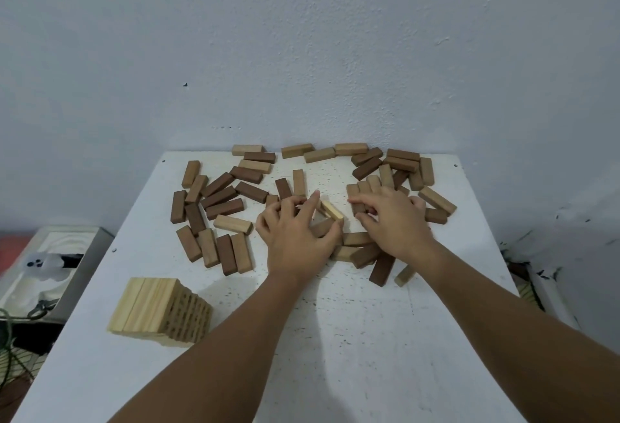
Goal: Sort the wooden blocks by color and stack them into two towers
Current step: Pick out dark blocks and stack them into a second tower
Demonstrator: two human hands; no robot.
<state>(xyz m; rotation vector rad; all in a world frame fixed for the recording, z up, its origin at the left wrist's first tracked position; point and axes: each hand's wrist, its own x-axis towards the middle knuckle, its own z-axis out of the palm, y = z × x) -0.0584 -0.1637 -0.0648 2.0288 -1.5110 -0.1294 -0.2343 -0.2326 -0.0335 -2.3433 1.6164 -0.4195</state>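
Observation:
Several light and dark wooden blocks lie scattered over the far half of the white table [335, 338]. A tower of light blocks [157, 315] stands at the near left. My left hand [295, 231] sits in the middle of the pile, thumb and index finger pinching a light block [332, 211] tilted on edge. To its right, my right hand [392, 221] lies with curled fingers over a light block [357, 201] in a row of blocks. More blocks [365, 248] lie between and under both hands, partly hidden.
A cluster of mixed blocks [214, 214] lies at the left and another [399, 167] at the far right, against the grey wall. A box with a white pattern [50, 264] and cables sit below the table's left edge.

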